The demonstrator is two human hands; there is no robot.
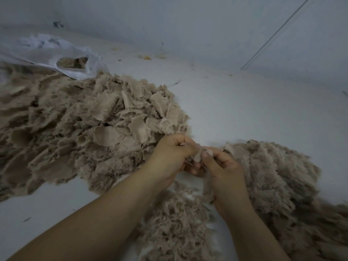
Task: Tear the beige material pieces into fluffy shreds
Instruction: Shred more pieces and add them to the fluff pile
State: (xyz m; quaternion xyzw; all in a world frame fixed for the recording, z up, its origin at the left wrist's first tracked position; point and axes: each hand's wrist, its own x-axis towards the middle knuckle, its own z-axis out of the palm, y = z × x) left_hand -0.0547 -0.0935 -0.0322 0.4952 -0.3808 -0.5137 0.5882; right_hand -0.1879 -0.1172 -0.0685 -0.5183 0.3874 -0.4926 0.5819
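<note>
Two hands meet in the middle, and we see them pinching one small beige piece between them. Our left hand is curled shut on one side of the piece, and our right hand is curled shut on the other side, with the thumbs close together. The piece sits up in the air, just above the pale floor. On the left lies a big pile of beige pieces, flat scraps with fuzzy edges, all heaped on each other. Our left hand is just beside the near edge of that pile. On the right and below our arms lies a softer heap of fluffy shreds, and our right hand rests against it. Far back on the left we see a white plastic bag lying open, with more beige stuff showing inside its mouth. A grey wall stands behind everything.
</note>
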